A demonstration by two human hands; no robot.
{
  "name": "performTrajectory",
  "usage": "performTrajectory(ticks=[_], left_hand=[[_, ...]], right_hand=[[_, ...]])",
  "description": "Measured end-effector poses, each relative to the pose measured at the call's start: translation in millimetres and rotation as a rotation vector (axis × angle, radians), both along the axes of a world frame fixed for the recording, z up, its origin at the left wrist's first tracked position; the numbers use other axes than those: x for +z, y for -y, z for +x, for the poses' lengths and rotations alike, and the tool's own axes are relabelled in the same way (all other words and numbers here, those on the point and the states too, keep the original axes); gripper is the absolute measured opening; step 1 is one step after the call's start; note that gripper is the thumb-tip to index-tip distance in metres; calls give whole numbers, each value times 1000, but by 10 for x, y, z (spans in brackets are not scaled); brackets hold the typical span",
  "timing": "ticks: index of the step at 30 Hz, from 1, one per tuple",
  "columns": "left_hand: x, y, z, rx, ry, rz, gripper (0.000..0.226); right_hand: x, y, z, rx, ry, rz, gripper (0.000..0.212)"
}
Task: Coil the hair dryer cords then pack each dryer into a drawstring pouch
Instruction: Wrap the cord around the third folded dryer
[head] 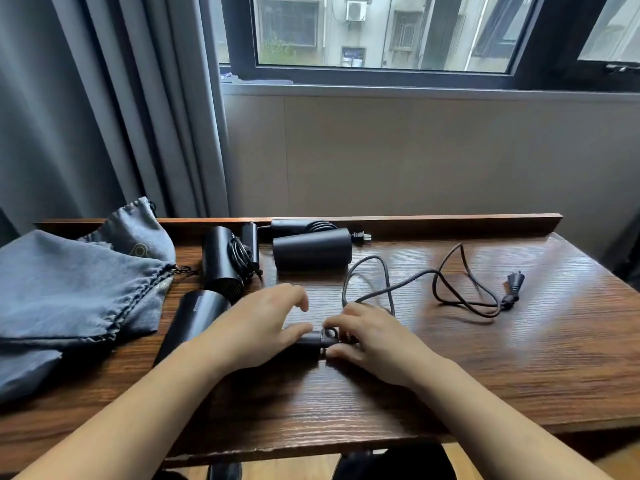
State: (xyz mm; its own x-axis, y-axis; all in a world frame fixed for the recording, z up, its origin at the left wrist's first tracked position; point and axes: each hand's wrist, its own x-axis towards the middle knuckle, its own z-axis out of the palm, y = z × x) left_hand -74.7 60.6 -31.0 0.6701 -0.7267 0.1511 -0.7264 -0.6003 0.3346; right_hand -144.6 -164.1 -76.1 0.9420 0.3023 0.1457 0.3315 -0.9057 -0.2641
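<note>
Your left hand [258, 325] rests over the handle [309, 340] of the nearest hair dryer [194, 318], at the lower centre of the frame; the thumb lies along the handle and the fingers arch above it, so you cannot tell whether they close round it. Your right hand [363, 336] pinches the cord [450, 282] between thumb and fingers, right where it leaves the handle end. From there the cord runs loose in open loops across the wooden table [519, 358] toward the right of the frame and ends at its plug [515, 284], which lies flat on the wood.

The dryer barrel points toward the left of the frame, just beside the grey drawstring pouches [79, 289] heaped at the left edge. Two further dryers lie at the upper centre: one [221, 261] standing on end with its cord bundled beside it, the other [311, 252] on its side against the raised back lip of the table, its cord also bundled.
</note>
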Motion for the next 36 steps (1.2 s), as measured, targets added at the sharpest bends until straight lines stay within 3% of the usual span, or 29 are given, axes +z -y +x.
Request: performTrajectory(ticks=[5,8,13,16,22,24,28,36], left_hand=[[89,-272,75,58,160,59,42],[105,-362,61,233,47,-14,54],[63,-339,-29,412,-121,-119,82],[67,-291,-59,402,-117,-160,77],[4,-311,-141,421,-185,-282,83],[-11,-326,-174,485,-324,-400,86],[-86,-282,-249,413,-716,-700,60],[-16,-287,-140,288,-706,-654,69]], right_hand=[[88,210,-5,-155,-30,-31,31],[166,336,-67,-267,-85,-136,32],[278,110,-197,-169,-41,-124,61],[221,-90,-152,-96,-45,-144,72],[117,-137,-105,-94,57,-134,45],[142,-127,-154,-116,147,-163,43],[162,-119,-205,-169,303,-161,41],[272,-52,-258,-134,255,-110,42]])
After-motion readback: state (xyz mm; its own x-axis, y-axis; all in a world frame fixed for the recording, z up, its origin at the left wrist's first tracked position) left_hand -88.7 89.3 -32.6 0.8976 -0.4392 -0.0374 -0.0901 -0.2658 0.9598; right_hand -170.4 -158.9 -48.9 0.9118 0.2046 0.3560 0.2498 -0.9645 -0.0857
